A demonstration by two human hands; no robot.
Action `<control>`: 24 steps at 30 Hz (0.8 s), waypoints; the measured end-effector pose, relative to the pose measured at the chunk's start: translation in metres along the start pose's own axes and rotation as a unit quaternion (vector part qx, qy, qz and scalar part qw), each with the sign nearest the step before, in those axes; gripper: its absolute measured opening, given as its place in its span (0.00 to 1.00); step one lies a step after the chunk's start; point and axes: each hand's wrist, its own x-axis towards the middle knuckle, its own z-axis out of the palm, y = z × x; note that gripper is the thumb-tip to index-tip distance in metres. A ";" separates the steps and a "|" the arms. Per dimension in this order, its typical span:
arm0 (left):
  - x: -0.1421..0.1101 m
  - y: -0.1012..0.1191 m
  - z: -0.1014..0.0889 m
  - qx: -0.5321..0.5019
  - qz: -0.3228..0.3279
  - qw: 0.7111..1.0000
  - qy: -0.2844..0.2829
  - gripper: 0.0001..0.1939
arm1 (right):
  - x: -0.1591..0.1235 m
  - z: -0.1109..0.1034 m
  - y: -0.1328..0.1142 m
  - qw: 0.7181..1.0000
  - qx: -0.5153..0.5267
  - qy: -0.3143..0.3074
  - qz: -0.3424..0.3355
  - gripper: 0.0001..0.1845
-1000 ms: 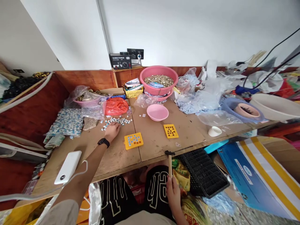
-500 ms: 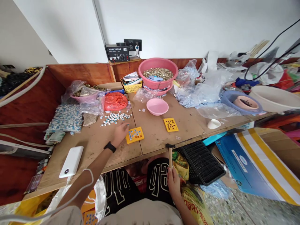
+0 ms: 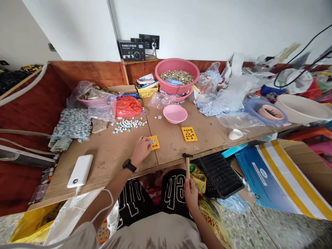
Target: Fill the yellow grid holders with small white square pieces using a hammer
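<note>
The left hand (image 3: 141, 150) is lying loosely curled with its fingertips over a yellow plastic grid board (image 3: 155, 142), hiding most of the board, so any pinch cannot be confirmed. The right hand (image 3: 191, 194) is gripping a wooden-handled hammer (image 3: 187, 167) upright beside the table edge. Small white-and-blue pieces (image 3: 128, 126) are scattered beyond, and a second yellow grid board (image 3: 189, 134) is lying to the right.

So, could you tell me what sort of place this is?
It looks like a small hand-assembly workshop: a plywood workbench, a pink basin of small metal parts, and a small hammer in the right hand.
</note>
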 end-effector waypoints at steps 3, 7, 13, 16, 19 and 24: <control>0.002 -0.003 -0.004 -0.009 -0.008 1.000 -0.003 0.05 | 0.008 -0.005 -0.017 0.998 -0.021 -0.053 -0.025 0.39; -0.022 -0.014 0.000 -0.013 -0.027 0.997 0.067 0.25 | 0.030 -0.005 -0.060 0.981 -0.091 -0.131 -0.113 0.31; -0.048 -0.032 0.013 -0.015 -0.043 0.998 0.041 0.29 | 0.070 0.030 -0.126 0.947 -0.145 -0.188 -0.215 0.26; -0.047 -0.031 0.015 -0.016 -0.052 0.998 0.041 0.30 | 0.085 0.051 -0.139 0.928 -0.240 -0.197 -0.205 0.22; -0.046 -0.030 0.015 -0.016 -0.053 0.997 0.046 0.30 | 0.093 0.060 -0.139 0.887 -0.339 -0.247 -0.195 0.16; -0.048 -0.030 0.017 -0.019 -0.047 0.997 0.053 0.31 | 0.097 0.051 -0.125 0.881 -0.328 -0.259 -0.222 0.17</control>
